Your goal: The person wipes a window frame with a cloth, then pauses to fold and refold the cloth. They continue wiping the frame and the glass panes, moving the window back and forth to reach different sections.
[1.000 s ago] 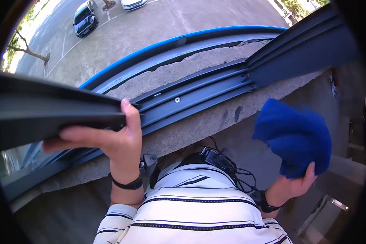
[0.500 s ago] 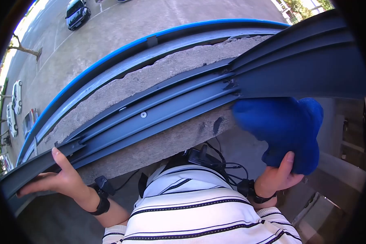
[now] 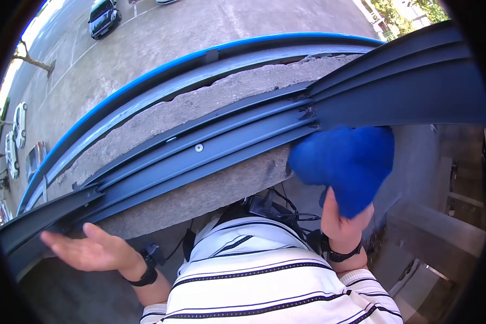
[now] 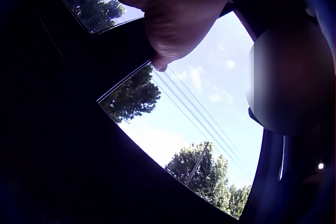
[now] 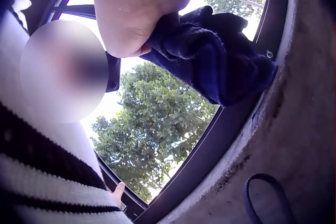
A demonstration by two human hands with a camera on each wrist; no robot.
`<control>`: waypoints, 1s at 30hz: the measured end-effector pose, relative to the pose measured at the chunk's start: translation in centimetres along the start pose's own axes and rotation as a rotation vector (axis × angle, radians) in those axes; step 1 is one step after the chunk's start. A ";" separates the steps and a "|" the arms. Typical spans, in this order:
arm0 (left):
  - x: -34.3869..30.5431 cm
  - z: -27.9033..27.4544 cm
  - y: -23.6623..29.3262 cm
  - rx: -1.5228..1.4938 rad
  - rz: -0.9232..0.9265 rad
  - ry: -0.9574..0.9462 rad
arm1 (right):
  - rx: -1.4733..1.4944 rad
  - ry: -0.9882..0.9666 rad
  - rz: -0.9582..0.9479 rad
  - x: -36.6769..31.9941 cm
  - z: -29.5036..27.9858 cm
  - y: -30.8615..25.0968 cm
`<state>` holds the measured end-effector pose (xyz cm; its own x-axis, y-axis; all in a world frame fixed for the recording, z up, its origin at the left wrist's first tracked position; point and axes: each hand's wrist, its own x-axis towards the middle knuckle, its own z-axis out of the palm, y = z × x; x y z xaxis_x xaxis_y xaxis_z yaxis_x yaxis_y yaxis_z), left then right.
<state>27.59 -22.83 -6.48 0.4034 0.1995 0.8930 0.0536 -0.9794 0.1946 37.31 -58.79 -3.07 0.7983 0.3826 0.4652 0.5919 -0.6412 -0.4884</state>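
A blue cloth [image 3: 345, 162] hangs bunched in my right hand [image 3: 346, 222], thumb against it, just below the right end of the dark window track [image 3: 200, 154]. In the right wrist view the cloth [image 5: 220, 61] drapes from the right hand [image 5: 142, 8] close to the frame's edge. My left hand [image 3: 94, 249] is beside the track's left end with fingers extended and holds nothing; whether it touches the frame is unclear. The left wrist view shows the left hand [image 4: 178, 8] dark against the window opening.
A rough concrete ledge [image 3: 200, 200] runs below the track, with a broken strip of concrete [image 3: 200, 100] beyond it and a blue-edged outer rim. Dark upright frames [image 3: 405, 86] stand at either side. Black cables [image 3: 299, 216] lie near the striped shirt. Parked cars [image 3: 103, 19] are far below outside.
My left hand has come off the left frame and moved down and right. The right hand and blue cloth have shifted left along the ledge.
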 end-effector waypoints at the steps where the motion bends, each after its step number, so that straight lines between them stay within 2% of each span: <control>1: -1.8 -0.5 -0.1 -0.118 -0.026 -0.038 | -0.013 -0.052 -0.068 1.1 0.9 0.1; 2: -3.1 -0.9 0.4 -0.102 0.010 -0.130 | -0.002 -0.051 -0.070 2.0 1.8 0.1; 4: -2.7 -0.6 1.7 -0.230 -0.024 -0.389 | -0.168 -0.230 0.014 3.5 3.8 0.1; 6: -3.8 0.4 1.5 -0.248 -0.052 -0.457 | -0.214 -0.222 0.000 4.7 5.6 -0.4; 8: -3.6 0.8 1.6 -0.237 -0.040 -0.477 | -0.287 -0.206 -0.010 5.6 6.9 -0.4; 10: -3.6 1.4 1.8 -0.235 -0.032 -0.497 | -0.225 -0.236 -0.144 6.1 7.6 -0.3; 12: -3.7 1.8 1.7 -0.196 -0.109 -0.499 | -0.169 -0.321 -0.154 6.2 7.6 -1.1; 16: -3.8 1.6 1.6 -0.205 -0.131 -0.497 | 0.174 -0.215 -0.323 5.3 12.0 -5.2; 19: -3.6 1.7 1.7 -0.217 -0.126 -0.480 | 0.382 -0.300 -0.377 5.9 13.3 -5.8; 20: -3.6 1.4 1.9 -0.210 -0.134 -0.492 | 0.453 -0.291 -0.347 6.3 12.8 -5.5; 21: -3.3 1.2 2.1 -0.230 -0.144 -0.504 | 0.527 -0.253 -0.231 6.4 12.2 -5.7; 22: -3.1 0.9 2.1 -0.313 -0.143 -0.494 | 0.604 -0.210 -0.121 6.4 11.5 -5.9; 23: -4.0 0.4 1.1 -0.491 -0.242 -0.479 | 0.669 -0.236 -0.098 6.7 10.3 -6.1; 24: -4.4 -0.4 0.8 -0.775 -0.534 -0.485 | 0.737 -0.265 -0.076 6.9 9.0 -6.5; 26: -2.5 -1.0 2.6 -1.078 -0.576 -0.530 | 0.816 -0.255 -0.206 7.0 7.8 -7.4; 28: 0.7 -1.2 7.4 -1.304 -0.768 -0.598 | 0.728 -0.186 -0.513 7.0 7.7 -8.3; 29: 1.8 -1.0 7.4 -1.434 -0.730 -0.802 | 0.719 -0.190 -0.580 6.8 7.7 -8.9; 30: 2.4 -0.5 7.4 -1.535 -0.715 -0.808 | 0.708 -0.192 -0.644 6.7 7.5 -9.1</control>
<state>28.52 -29.61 -2.68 0.9805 -0.0044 0.1964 -0.1896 0.2399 0.9521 38.06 -45.38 -1.06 0.2662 0.6616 0.7010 0.8009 0.2528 -0.5427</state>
